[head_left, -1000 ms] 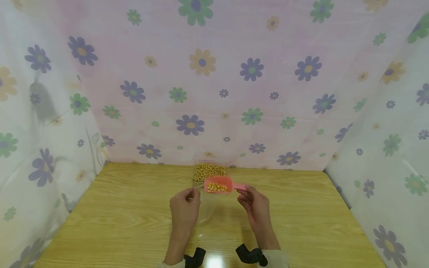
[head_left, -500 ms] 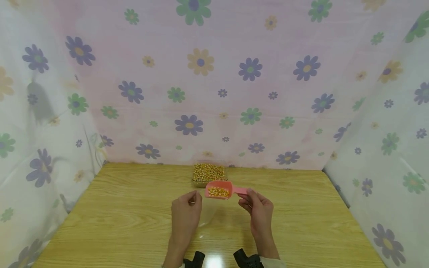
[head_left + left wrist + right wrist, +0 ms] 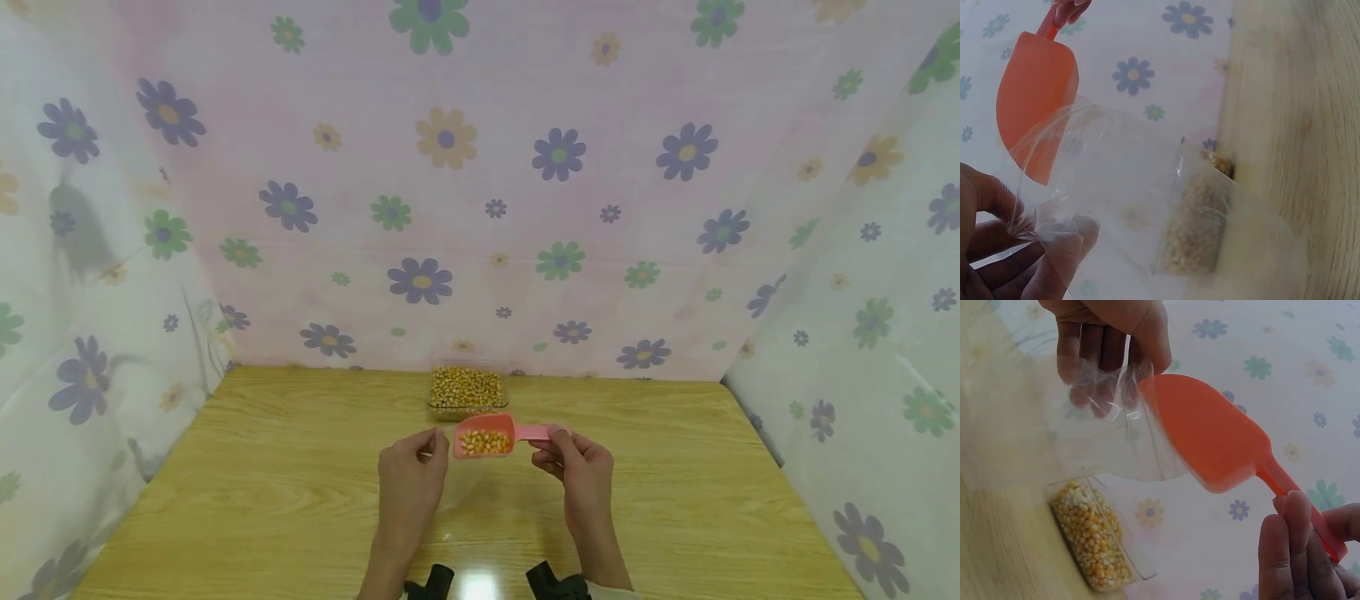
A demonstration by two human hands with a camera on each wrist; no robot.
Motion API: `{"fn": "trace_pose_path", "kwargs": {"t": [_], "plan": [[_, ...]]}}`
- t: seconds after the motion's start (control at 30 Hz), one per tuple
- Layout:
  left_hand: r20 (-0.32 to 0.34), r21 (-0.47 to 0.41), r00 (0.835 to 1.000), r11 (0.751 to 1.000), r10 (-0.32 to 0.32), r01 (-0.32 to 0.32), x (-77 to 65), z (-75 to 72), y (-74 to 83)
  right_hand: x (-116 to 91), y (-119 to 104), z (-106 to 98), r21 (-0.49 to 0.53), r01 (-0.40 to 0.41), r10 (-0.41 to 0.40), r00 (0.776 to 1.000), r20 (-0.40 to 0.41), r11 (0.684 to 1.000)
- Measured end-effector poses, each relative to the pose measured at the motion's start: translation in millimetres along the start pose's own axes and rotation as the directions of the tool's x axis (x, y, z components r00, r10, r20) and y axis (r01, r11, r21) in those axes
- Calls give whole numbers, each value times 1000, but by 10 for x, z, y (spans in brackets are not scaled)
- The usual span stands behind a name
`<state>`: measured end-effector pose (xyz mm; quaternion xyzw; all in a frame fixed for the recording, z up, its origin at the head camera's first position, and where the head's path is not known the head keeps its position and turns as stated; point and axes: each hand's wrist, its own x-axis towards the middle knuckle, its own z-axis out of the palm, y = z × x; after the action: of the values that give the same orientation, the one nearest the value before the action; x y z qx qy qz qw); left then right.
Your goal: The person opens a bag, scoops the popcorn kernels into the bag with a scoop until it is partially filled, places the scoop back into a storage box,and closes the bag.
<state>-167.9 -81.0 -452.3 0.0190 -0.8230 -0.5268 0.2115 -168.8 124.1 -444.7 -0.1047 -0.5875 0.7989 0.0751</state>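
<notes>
My right hand (image 3: 585,479) pinches the handle of a pink-orange scoop (image 3: 1210,431), held level above the table. Yellow corn kernels (image 3: 483,442) lie in its bowl. Between thumb and fingers, my left hand (image 3: 411,471) grips the edge of a clear plastic bag (image 3: 1122,169), which hangs down with its mouth spread. In the left wrist view, the scoop's front end overlaps the bag's mouth. From the right wrist, the scoop's tip shows right at the bag's rim, close by the left fingers (image 3: 1100,403). The bag is barely visible in the head view.
A clear rectangular container (image 3: 468,408) full of corn kernels stands behind the scoop, near the table's back edge. Flower-patterned sheeting (image 3: 480,208) encloses the wooden table (image 3: 300,467) at the back and both sides.
The scoop with its kernels has come down and nearer to me, away from the container, and slightly left toward the bag. My left hand keeps its grip on the bag and has shifted only slightly.
</notes>
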Motion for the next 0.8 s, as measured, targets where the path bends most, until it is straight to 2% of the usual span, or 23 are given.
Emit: {"fn": "trace_pose_path", "kwargs": {"t": [0.37, 0.63, 0.8], "plan": [[3, 17, 998, 998, 68, -68, 9, 11, -8, -19, -88, 22, -53, 2, -3, 1000, -18, 999], [71, -11, 994, 996, 87, -87, 14, -13, -63, -53, -115, 57, -78, -8, 5, 999, -44, 997], [75, -20, 990, 992, 122, -121, 33, -21, -77, -69, -109, 82, -71, 25, -28, 999, -41, 997]]}}
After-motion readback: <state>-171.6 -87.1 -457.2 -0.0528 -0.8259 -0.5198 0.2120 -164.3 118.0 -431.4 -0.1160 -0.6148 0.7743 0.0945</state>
